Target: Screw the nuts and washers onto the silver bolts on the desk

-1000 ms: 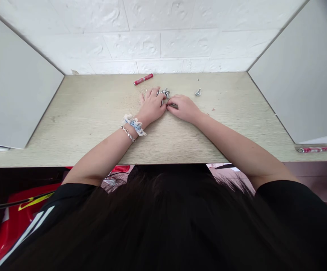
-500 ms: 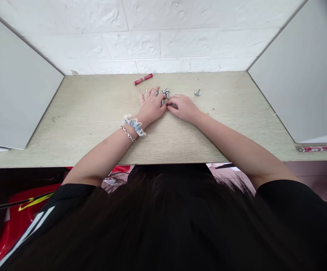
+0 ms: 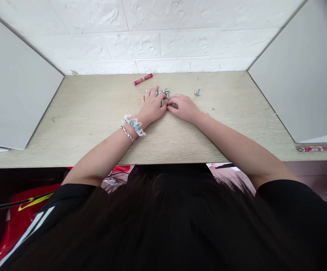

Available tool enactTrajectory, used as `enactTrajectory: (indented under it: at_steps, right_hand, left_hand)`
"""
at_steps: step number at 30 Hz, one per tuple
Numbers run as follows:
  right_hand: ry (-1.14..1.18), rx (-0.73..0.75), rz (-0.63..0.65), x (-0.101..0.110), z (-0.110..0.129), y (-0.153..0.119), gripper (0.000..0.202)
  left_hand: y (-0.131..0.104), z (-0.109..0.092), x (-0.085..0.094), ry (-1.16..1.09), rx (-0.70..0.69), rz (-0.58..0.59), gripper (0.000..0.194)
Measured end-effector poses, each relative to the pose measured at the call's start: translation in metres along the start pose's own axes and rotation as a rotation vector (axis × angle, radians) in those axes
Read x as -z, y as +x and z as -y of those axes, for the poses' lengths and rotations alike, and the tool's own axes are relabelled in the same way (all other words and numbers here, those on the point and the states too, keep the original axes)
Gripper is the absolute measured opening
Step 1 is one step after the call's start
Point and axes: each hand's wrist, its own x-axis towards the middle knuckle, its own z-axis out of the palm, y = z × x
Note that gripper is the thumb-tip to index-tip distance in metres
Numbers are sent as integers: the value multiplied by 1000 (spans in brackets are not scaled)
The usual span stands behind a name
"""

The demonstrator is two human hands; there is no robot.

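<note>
My left hand (image 3: 152, 106) lies low over the table with its fingers spread, beside and partly over a small pile of silver screws or bolts (image 3: 166, 93). Its thumb and forefinger curve around the near side of the pile, which they partly hide. My right hand (image 3: 185, 108) is closed, its fingers curled on a small grey metal piece (image 3: 174, 105) close to the table. The tips of both hands nearly meet there, and the exact kind of the piece is hidden. Off to the right, a single silver bolt with a wide head (image 3: 197, 92) stands on its head.
Behind the hands a red tube-shaped pen (image 3: 143, 79) lies on the pale wooden table (image 3: 95, 94). Another red pen-like stick (image 3: 317, 149) rests near the right front edge. Grey panels (image 3: 16, 75) flank both sides, and a white brick-patterned wall (image 3: 163, 41) closes the back.
Almost nothing differs. The outer fingers of my left hand have drawn in slightly; my right hand keeps its place on the metal piece.
</note>
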Motion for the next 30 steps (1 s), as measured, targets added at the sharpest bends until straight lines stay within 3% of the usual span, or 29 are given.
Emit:
enactTrajectory:
  at_steps: [30]
  right_hand:
    - [-14, -16, -30, 0, 1, -1, 22]
  left_hand:
    - [-1, 0, 1, -25, -20, -5, 37]
